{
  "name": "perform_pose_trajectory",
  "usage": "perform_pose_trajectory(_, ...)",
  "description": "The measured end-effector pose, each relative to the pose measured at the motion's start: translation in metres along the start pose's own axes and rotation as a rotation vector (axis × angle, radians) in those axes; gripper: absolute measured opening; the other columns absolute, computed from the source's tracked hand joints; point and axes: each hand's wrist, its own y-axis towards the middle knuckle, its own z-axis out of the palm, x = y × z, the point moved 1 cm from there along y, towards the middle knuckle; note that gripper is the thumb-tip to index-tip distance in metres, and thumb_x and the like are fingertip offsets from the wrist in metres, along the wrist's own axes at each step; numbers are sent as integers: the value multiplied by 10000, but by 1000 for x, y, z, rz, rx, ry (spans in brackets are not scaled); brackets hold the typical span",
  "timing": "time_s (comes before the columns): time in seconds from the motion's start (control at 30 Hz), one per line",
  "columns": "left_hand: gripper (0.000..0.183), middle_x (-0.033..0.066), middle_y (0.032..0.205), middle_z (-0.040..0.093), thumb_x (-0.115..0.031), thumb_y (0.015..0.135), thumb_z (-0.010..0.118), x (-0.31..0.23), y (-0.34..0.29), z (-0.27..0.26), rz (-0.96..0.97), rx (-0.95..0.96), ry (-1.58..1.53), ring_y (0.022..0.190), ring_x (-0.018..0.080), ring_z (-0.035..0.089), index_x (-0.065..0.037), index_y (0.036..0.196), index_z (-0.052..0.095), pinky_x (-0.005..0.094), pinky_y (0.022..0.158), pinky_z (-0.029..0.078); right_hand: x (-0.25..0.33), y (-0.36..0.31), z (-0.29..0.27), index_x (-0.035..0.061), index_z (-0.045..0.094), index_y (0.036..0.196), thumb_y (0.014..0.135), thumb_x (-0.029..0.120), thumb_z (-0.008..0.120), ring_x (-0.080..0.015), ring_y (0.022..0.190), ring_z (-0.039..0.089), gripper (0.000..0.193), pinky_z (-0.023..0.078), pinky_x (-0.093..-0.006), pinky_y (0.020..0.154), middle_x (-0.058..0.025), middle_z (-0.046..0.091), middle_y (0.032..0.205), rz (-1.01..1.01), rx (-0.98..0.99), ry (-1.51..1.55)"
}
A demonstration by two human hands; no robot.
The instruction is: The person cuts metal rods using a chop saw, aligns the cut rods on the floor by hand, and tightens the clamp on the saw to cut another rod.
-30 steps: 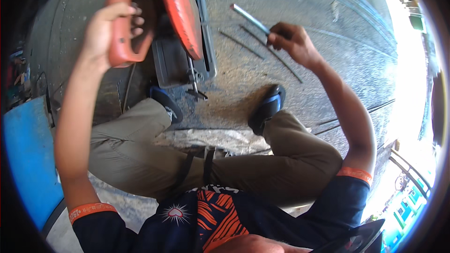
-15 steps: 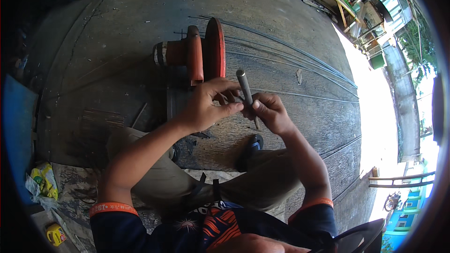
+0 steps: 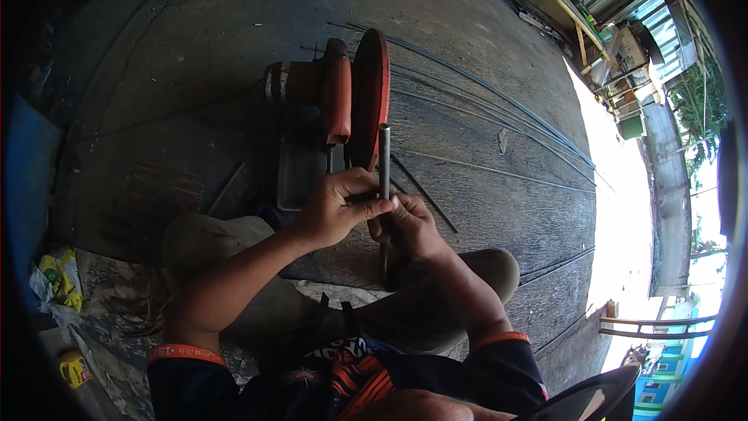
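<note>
A grey metal rod point(image 3: 384, 160) stands nearly upright in the picture, pinched between both hands in front of my lap. My left hand point(image 3: 339, 206) closes its thumb and fingers on the rod from the left. From the right, my right hand point(image 3: 413, 224) grips it a little lower, the two thumbs almost meeting. The rod's lower end runs down past my fingers. Just beyond its upper end sits a red machine that looks like a cut-off saw, with a round red guard point(image 3: 372, 93) and a red handle point(image 3: 336, 93).
Several long thin metal rods point(image 3: 499, 105) lie across the floor behind and right of the machine. A dark bar point(image 3: 425, 195) lies right of my hands. My bent legs point(image 3: 436, 296) frame the near side. A yellow container point(image 3: 75, 370) sits at lower left.
Both hands have shifted left and slightly nearer me. The rod, tilted before, is now almost vertical in the picture. The view has also turned a little.
</note>
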Motion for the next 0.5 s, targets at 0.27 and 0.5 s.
perform_pose_trajectory(0.27, 123, 0, 781, 645, -120, 898, 674, 20, 11, -4, 102, -363, -36, 730, 54, 601, -7, 944, 660, 205, 638, 488, 2, 8, 6, -21, 616, 1005, 938, 140, 603, -175, 744, 646, 174, 517, -275, 708, -121, 678, 871, -209, -377, -246)
perform_pose_trajectory(0.5, 150, 42, 950, 666, -97, 926, 619, 15, 15, -10, 115, -401, -26, 926, 170, 675, -24, 1055, 643, 294, 793, 569, -25, -21, 22, 23, 636, 978, 767, 38, 744, -279, 933, 660, 238, 512, -358, 835, -147, 651, 1052, -950, -414, -984)
